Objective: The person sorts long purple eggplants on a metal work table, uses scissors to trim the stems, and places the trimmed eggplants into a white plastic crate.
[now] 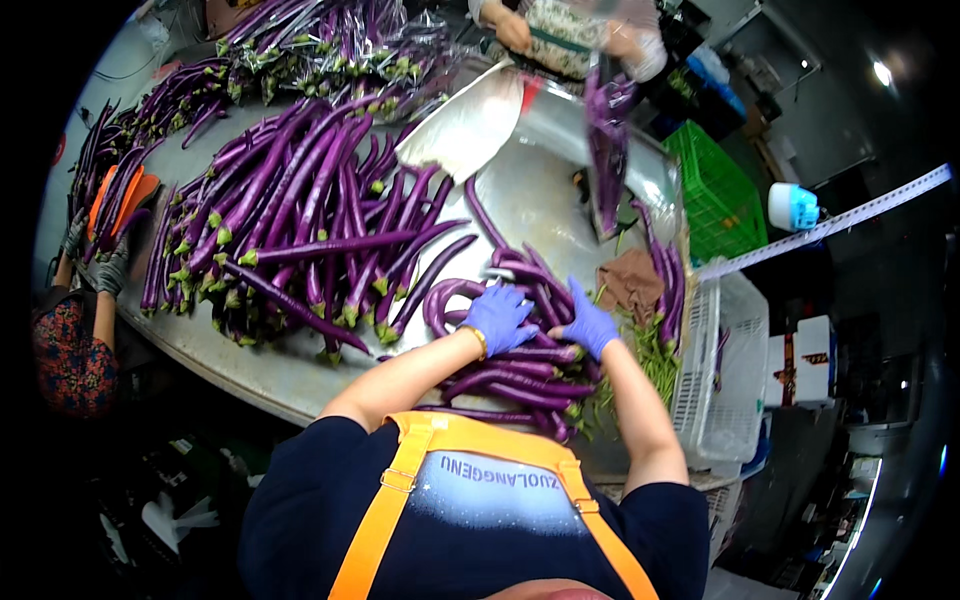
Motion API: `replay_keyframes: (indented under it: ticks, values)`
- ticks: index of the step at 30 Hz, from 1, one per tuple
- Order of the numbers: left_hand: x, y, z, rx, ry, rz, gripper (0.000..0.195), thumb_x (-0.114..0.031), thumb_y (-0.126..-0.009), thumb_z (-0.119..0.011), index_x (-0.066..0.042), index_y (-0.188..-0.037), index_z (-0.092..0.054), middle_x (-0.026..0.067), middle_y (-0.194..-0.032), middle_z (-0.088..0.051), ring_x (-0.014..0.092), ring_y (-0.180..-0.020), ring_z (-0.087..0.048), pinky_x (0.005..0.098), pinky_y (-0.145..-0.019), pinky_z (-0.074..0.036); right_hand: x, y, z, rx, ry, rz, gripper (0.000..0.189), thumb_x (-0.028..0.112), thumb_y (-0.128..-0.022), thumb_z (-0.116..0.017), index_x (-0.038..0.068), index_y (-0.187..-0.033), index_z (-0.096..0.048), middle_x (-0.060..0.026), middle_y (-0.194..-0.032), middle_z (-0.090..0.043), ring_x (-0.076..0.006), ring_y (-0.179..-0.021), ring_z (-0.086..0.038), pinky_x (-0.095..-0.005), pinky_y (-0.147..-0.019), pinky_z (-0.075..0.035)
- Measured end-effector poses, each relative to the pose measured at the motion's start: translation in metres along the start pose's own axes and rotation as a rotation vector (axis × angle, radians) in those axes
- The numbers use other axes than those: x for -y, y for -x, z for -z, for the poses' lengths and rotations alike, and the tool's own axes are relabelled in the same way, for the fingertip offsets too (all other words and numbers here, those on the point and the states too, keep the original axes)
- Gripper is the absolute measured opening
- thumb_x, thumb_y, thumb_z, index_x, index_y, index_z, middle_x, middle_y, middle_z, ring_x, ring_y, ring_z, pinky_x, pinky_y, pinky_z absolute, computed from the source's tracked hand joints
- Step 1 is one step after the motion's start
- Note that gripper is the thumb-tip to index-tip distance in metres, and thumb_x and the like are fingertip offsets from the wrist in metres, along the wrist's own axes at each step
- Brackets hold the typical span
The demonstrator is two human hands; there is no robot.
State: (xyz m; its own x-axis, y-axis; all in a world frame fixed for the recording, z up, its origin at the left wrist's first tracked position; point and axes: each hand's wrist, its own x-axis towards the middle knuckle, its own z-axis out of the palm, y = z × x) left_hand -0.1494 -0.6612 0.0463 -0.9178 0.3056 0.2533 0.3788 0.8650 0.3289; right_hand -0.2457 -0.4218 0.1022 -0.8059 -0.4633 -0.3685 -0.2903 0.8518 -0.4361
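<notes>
My left hand (500,318), in a blue-violet glove, lies palm down on a heap of long purple eggplants (517,369) right in front of me. Its fingertips are partly lost among them, so I cannot tell whether it grips one. At the heap's right side is my right hand (591,324), gloved alike, with thumb and fingers spread against the eggplants. A strongly curved eggplant (437,306) loops out left of my left hand. Farther left, a large pile of eggplants (300,202) covers the metal table (262,379), many green stem ends facing me.
Bagged eggplants (337,45) lie at the back. Across the table a person holds a bagged bunch (609,142); at left, gloved hands (112,271) hold eggplants by an orange object (124,196). Brown cloth (631,279), green crate (712,195) and white crate (731,382) stand right.
</notes>
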Motion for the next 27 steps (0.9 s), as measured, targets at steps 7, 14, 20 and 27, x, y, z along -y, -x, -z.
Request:
replay_keyframes:
  ticks: [7, 14, 20, 27]
  values:
    - [-0.008, 0.008, 0.015, -0.081, -0.123, 0.062, 0.06, -0.062, -0.097, -0.053, -0.013, -0.126, -0.072, 0.014, -0.13, -0.066, 0.031, -0.125, -0.057, 0.0497, -0.112, -0.036, -0.019, -0.022, -0.018, 0.016, -0.27, 0.011, 0.126, 0.025, -0.063, -0.098, 0.006, -0.163, -0.024, -0.0204, -0.151, -0.054, -0.0319, -0.137, -0.054, -0.0388, -0.117, -0.04]
    - [-0.013, 0.008, 0.028, 0.162, -0.044, 0.1, 0.057, -0.06, -0.098, -0.053, -0.01, -0.118, -0.074, 0.0128, -0.129, -0.066, 0.03, -0.123, -0.058, 0.0495, -0.113, -0.035, 0.018, 0.01, 0.016, -0.065, -0.04, -0.052, 0.113, 0.029, -0.069, -0.091, 0.012, -0.162, -0.029, -0.0211, -0.142, -0.062, -0.0349, -0.129, -0.062, -0.0398, -0.111, -0.046]
    - [-0.009, 0.007, 0.025, 0.164, -0.056, 0.097, 0.053, -0.057, -0.099, -0.052, -0.012, -0.112, -0.075, 0.0111, -0.113, -0.069, 0.029, -0.11, -0.061, 0.0468, -0.103, -0.04, 0.034, 0.016, 0.088, -0.461, -0.451, 0.141, 0.074, 0.017, -0.077, -0.086, 0.001, -0.14, -0.051, -0.0117, -0.118, -0.069, -0.0231, -0.106, -0.068, -0.0351, -0.095, -0.054]
    - [0.017, -0.008, -0.03, -0.419, 0.449, -0.182, 0.035, -0.024, -0.109, -0.048, -0.004, -0.134, -0.061, 0.016, -0.129, -0.067, 0.034, -0.118, -0.065, 0.0421, -0.099, -0.054, 0.065, 0.018, 0.096, 0.07, -1.496, -0.003, 0.057, 0.044, -0.091, -0.077, 0.004, -0.128, -0.06, -0.0153, -0.102, -0.073, -0.0266, -0.088, -0.072, -0.0402, -0.082, -0.062]
